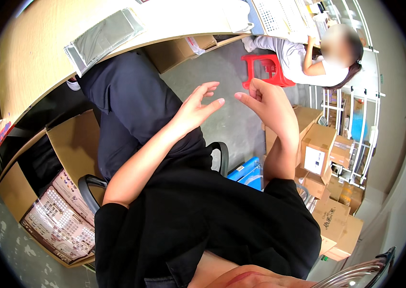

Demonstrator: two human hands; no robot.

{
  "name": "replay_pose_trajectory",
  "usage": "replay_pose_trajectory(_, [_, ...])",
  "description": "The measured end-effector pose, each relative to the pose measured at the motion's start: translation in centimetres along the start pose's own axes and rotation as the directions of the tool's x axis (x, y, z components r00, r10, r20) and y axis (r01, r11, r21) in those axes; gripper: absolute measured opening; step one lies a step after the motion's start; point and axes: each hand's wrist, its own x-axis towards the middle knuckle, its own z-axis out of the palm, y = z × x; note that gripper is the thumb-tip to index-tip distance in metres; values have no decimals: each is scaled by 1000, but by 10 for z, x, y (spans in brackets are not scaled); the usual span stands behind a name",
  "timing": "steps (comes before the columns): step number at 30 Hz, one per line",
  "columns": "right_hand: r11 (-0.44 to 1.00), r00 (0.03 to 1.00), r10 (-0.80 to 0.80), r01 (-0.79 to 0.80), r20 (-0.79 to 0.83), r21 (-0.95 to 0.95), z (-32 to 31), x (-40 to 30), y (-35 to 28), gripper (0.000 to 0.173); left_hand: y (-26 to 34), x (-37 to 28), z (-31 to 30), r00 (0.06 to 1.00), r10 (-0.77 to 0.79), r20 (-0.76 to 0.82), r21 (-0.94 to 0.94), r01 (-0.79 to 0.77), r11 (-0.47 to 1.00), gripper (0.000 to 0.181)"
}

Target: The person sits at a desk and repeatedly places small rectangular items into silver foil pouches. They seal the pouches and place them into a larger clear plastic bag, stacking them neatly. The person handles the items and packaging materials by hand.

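My left hand [201, 102] is held in the air above my lap, with its thumb stretched out and its fingers slightly bent and apart; it holds nothing. To its right, my right hand [266, 97] hovers over the grey floor, its thumb pointing at my left hand and its fingers curled loosely. Nothing shows in it, though part of the palm is hidden. A gap separates the two hands. Beyond my right hand stands a red plastic stool [278, 77]. A flat packet in clear and grey plastic film [104, 37] lies on the edge of the wooden table [41, 46].
Another person [292, 59] sits at the far end of the table. Cardboard boxes [318, 147] are stacked on the right beside a white rack [361, 158]. An open carton [75, 138] with printed sheets is at lower left. A chair armrest [221, 154] and blue plastic object [248, 174] are near me.
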Motion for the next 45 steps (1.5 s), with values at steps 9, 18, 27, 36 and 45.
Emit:
replay_pose_trajectory(9, [977,993,-111,103,33,189,-27,-2,-6,43,8,-4,-17,943,-120,310,-574,286,767,39])
replay_pose_trajectory(18, [980,981,-106,75,165,183,-35,23,-14,28,48,-48,-49,961,80,-266,-218,-140,966,20])
replay_pose_trajectory(27, [739,747,-645,556,160,381,11,168,-91,17,146,-88,-138,652,418,-632,567,21,823,27])
replay_pose_trajectory(36, [676,626,-721,544,297,497,43,255,-156,11,170,-70,-192,587,623,-518,855,340,391,24])
replay_pose_trajectory(45, [698,656,-701,551,279,458,55,271,-154,13,177,-52,-198,668,552,-499,858,471,206,25])
